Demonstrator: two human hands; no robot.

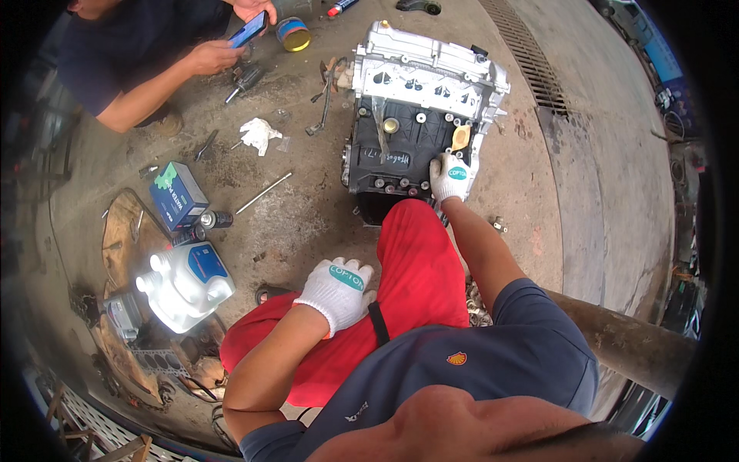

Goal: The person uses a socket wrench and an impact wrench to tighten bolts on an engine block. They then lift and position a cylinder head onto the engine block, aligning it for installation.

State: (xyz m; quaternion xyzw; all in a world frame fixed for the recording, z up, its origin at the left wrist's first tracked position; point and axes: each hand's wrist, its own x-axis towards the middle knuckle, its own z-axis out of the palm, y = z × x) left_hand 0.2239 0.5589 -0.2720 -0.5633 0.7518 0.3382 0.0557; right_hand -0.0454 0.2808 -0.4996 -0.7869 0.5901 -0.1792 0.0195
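An engine block (400, 146) with a silver aluminium head stands on the concrete floor in front of me. My right hand (449, 177), in a white knit glove, presses against the block's lower right side, just below a tan plastic piece (460, 137). My left hand (337, 291), gloved the same way, rests on my red-trousered thigh and holds nothing. My knee hides the bottom of the block.
A white jug (185, 283) and a blue box (178, 195) lie at my left with a small spray can (215, 219), a metal rod (263, 192) and a white rag (259, 134). Another person crouches at top left holding a phone (248, 31). A floor drain grate (528, 55) runs along the right.
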